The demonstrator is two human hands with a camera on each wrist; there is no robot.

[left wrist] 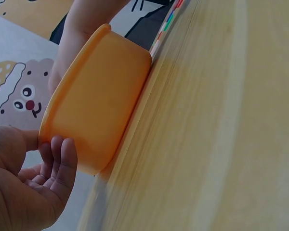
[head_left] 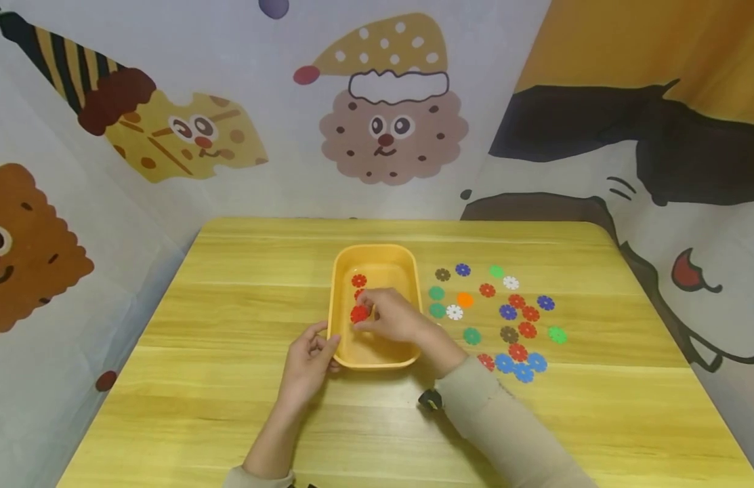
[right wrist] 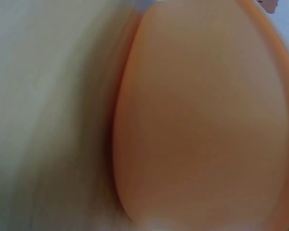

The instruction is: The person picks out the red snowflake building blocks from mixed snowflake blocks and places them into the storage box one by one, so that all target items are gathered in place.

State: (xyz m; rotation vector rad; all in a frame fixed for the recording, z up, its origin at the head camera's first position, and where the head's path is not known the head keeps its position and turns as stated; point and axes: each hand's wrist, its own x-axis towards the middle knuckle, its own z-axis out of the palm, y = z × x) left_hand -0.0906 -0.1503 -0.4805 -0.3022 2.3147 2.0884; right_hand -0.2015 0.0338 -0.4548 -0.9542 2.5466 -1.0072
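Note:
A yellow plastic tray (head_left: 377,354) stands on the wooden table, with red flower-shaped discs (head_left: 359,280) along the left part of its floor. My left hand (head_left: 306,362) holds the tray's near left corner, thumb at the rim and fingers against the outer wall, as the left wrist view also shows. Inside the tray is my right hand (head_left: 393,316), its thumb and fingers pinching a red flower-shaped disc (head_left: 358,314). Another red disc is partly hidden behind those fingers. Only the tray's outer side (right wrist: 202,115) and the table fill the right wrist view.
To the right of the tray lie several loose flower-shaped discs in red, green, white, brown, orange and dark blue. Light blue discs (head_left: 524,372) cluster near the right forearm. A cartoon-printed cloth (head_left: 389,196) hangs behind the table (head_left: 230,393).

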